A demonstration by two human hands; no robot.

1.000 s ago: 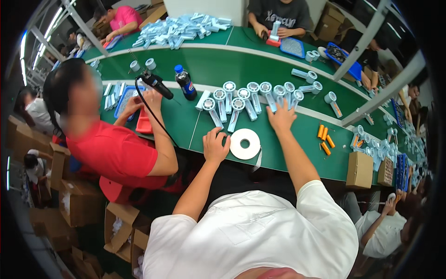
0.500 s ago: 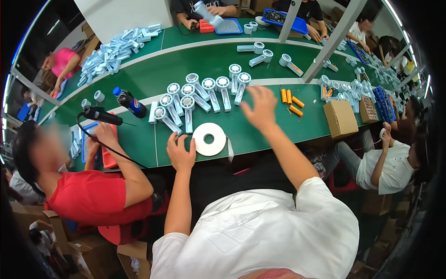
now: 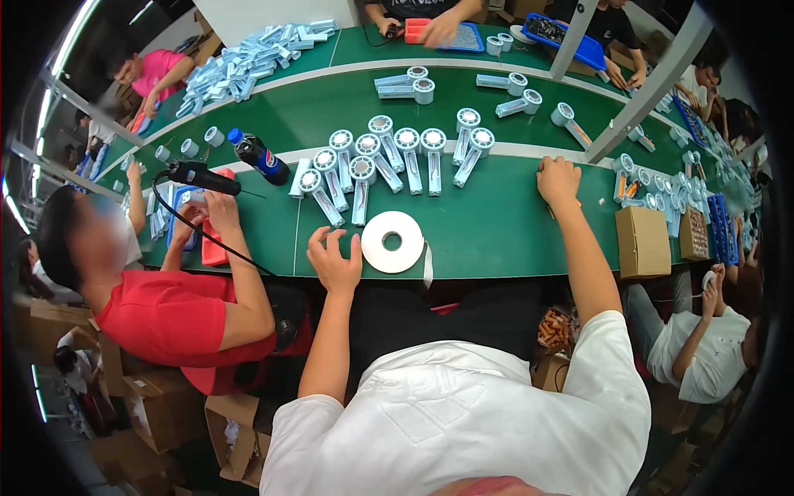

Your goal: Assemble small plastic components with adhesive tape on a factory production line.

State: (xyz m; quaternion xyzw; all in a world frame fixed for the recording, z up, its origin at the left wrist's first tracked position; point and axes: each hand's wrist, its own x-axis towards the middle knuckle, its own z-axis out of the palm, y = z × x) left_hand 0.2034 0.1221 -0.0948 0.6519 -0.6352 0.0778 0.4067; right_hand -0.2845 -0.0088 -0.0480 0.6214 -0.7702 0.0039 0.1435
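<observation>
My left hand [image 3: 336, 260] hovers open at the table's near edge, fingers spread and bent, holding nothing. Just right of it a wide roll of white tape [image 3: 375, 242] lies flat, its loose end [image 3: 428, 266] hanging towards the edge. Farther right, my right hand [image 3: 559, 180] rests on the table with its fingers curled round the orange battery cells [image 3: 578, 202]. Only slivers of orange show beside the palm; how many it grips is hidden. Between and beyond both hands, several light blue handheld fans [image 3: 406, 149] lie in a loose row, their handles towards me.
A dark cola bottle with a blue cap [image 3: 258, 155] stands left of the fans. A co-worker in red [image 3: 174, 318] works close on my left beside a black electric screwdriver [image 3: 198, 175]. Cardboard box [image 3: 643, 241] and metal post [image 3: 649, 83] stand right. Blue casings [image 3: 248, 70] lie heaped far left.
My right hand has moved right and down from beside the fans onto the orange battery cells, closing over them. My left hand stays open by the tape roll. The whole view has shifted somewhat.
</observation>
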